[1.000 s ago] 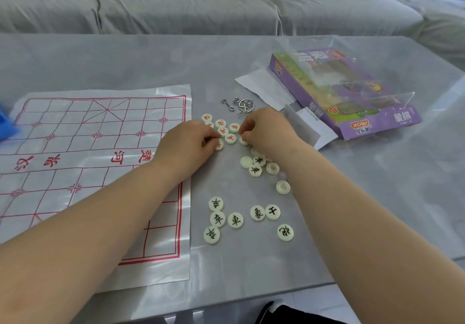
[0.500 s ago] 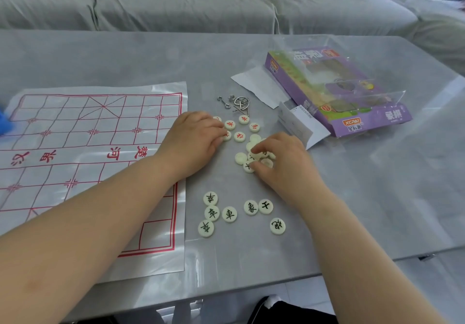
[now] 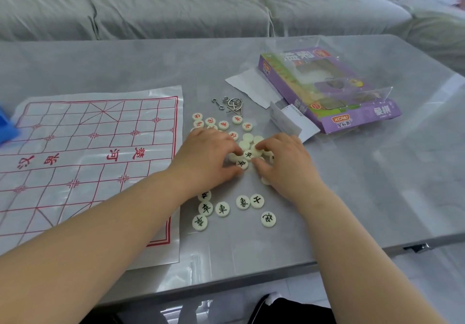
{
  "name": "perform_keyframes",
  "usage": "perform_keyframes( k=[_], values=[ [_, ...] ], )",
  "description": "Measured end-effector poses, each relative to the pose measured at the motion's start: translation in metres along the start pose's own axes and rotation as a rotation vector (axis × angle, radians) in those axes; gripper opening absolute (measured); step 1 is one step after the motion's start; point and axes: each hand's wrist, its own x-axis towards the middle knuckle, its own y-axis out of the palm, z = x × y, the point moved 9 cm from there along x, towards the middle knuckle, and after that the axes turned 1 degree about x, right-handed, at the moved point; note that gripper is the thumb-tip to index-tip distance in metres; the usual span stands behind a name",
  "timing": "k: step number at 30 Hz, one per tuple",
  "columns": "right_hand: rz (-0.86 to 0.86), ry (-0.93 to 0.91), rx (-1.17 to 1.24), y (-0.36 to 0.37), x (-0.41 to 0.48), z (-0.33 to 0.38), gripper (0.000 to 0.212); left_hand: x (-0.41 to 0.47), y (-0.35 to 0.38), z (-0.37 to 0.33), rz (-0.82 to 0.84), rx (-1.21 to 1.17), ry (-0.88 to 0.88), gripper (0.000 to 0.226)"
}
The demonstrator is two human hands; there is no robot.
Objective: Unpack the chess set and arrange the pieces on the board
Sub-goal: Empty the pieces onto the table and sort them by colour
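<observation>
as left hand (image 3: 208, 157) and right hand (image 3: 289, 162) crowd the chess pieces (image 3: 247, 139) | fingers curled | grip: cannot tell

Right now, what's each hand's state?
Left hand: touching the chess pieces; grip cannot be told.
Right hand: also touching them; grip cannot be told.

— Where is room lying open on the worktop (image 3: 377, 193)?
— Right of the pieces (image 3: 222, 208), bare surface is running out to the edge, and the near strip is staying passable too.
— What is blocking?
— The board (image 3: 75, 172) is covering the left; the box (image 3: 364, 115), papers (image 3: 247, 86) and metal rings (image 3: 232, 103) are crowding behind the pieces.
</observation>
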Motion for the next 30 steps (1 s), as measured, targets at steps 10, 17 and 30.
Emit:
perform_keyframes(
  k=[10, 17, 30],
  values=[
    [-0.052, 0.026, -0.019, -0.002, 0.006, -0.008, 0.024, 0.008, 0.007, -0.009, 0.04, 0.098, 0.037, 0.03],
    [-0.075, 0.035, 0.029, -0.003, 0.005, -0.011, 0.023, -0.017, 0.003, 0.01, 0.127, -0.083, 0.021, 0.016],
    [-0.134, 0.117, 0.134, -0.015, 0.003, -0.025, 0.018, 0.018, 0.013, -0.014, 0.036, 0.077, 0.035, 0.034]
  ],
)
